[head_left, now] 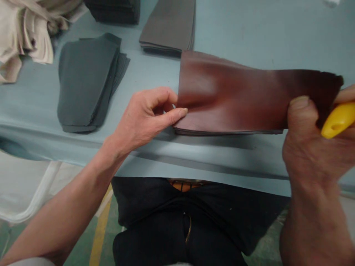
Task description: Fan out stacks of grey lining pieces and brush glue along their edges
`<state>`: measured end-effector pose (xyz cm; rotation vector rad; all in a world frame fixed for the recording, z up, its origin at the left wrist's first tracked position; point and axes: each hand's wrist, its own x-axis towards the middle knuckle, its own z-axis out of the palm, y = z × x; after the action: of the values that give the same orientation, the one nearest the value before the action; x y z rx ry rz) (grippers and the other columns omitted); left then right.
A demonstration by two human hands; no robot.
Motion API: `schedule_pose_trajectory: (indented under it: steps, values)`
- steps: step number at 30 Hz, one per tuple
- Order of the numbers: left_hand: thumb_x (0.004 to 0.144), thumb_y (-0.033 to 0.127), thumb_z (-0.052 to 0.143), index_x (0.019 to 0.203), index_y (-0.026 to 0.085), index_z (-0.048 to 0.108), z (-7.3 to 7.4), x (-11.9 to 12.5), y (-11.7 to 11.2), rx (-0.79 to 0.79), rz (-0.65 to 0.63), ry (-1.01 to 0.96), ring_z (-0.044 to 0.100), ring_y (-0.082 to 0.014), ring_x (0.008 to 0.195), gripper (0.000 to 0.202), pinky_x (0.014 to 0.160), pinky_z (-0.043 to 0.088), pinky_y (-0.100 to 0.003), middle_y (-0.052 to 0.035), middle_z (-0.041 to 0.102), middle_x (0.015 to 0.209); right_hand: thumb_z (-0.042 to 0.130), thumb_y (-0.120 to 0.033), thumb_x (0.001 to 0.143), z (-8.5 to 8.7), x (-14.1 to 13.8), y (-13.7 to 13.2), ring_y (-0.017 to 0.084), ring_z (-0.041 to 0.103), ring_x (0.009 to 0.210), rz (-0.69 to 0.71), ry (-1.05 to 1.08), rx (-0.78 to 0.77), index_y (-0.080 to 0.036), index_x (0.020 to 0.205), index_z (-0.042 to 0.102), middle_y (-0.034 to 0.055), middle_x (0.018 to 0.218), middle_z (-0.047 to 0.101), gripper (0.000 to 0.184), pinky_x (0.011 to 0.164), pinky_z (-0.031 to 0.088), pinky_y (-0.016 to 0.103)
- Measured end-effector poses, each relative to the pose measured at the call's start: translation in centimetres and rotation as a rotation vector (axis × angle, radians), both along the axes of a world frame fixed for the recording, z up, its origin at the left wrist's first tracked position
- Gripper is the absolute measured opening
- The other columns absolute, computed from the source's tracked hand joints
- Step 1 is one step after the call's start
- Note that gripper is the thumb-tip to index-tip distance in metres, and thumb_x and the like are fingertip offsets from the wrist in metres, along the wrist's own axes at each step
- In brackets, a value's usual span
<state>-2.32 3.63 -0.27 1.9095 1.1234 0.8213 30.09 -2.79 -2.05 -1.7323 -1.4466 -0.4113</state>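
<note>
A glossy brown sheet (pixel 235 96), which looks like leather, stretches between the two hands above the near part of the table, its surface rippled and its right end darker. The left hand (pixel 146 114) pinches it at the left edge, close to the near corner, thumb on top and the other fingertips hidden at or under the edge. The right hand (pixel 313 144) grips the opposite end, thumb pressed on the upper face, and also holds a yellow handle (pixel 340 118) just beside the sheet's end. Thin layered edges (pixel 230 132) show under the near side of the sheet. Just beyond its far left corner lies a grey-brown stack (pixel 169 24); to the left lie a dark green stack (pixel 85 81) of curved pieces and, farther back, a black stack (pixel 113 9). Pale cloth (pixel 24 33) is heaped at the far left of the blue-grey table covering (pixel 249 29). Below are dark trousers (pixel 177 229) and a green floor with a yellow stripe (pixel 101 225).
</note>
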Motion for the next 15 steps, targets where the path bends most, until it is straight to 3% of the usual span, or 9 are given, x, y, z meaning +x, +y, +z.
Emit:
schedule_pose_trajectory:
  steps: [4,9,15]
  values:
    - [0.092,0.025,0.078,0.075,0.023,0.063,-0.1,0.0,0.0,0.045,-0.001,0.018,0.039,-0.0113,0.057,0.023,0.057,0.033,-0.031,0.0060,0.053,0.065,0.075,-0.037,0.084,0.0,-0.5,0.0,0.023,0.066,0.091,0.129,-0.108,0.120,-0.022,0.096,0.060,0.0037,0.092,0.062,0.025,0.088,0.052,0.050]
    - [0.092,0.025,0.081,0.076,0.019,0.065,-0.6,-0.1,0.2,0.119,0.005,0.022,0.040,-0.0087,0.056,0.024,0.054,0.031,-0.027,0.0062,0.053,0.065,0.076,-0.033,0.085,-0.1,-0.6,0.2,0.016,0.055,0.079,0.176,-0.045,0.092,-0.022,0.095,0.059,0.0020,0.089,0.056,0.023,0.082,0.050,0.043]
    - [0.093,0.045,0.078,0.074,0.015,0.069,0.1,0.2,-0.1,0.097,0.063,0.079,0.042,-0.0042,0.056,0.036,0.052,0.027,-0.019,0.0074,0.055,0.063,0.073,-0.029,0.091,0.0,-1.2,0.4,0.015,0.054,0.074,0.183,0.013,0.108,-0.022,0.093,0.056,0.0013,0.087,0.059,0.019,0.079,0.052,0.038]
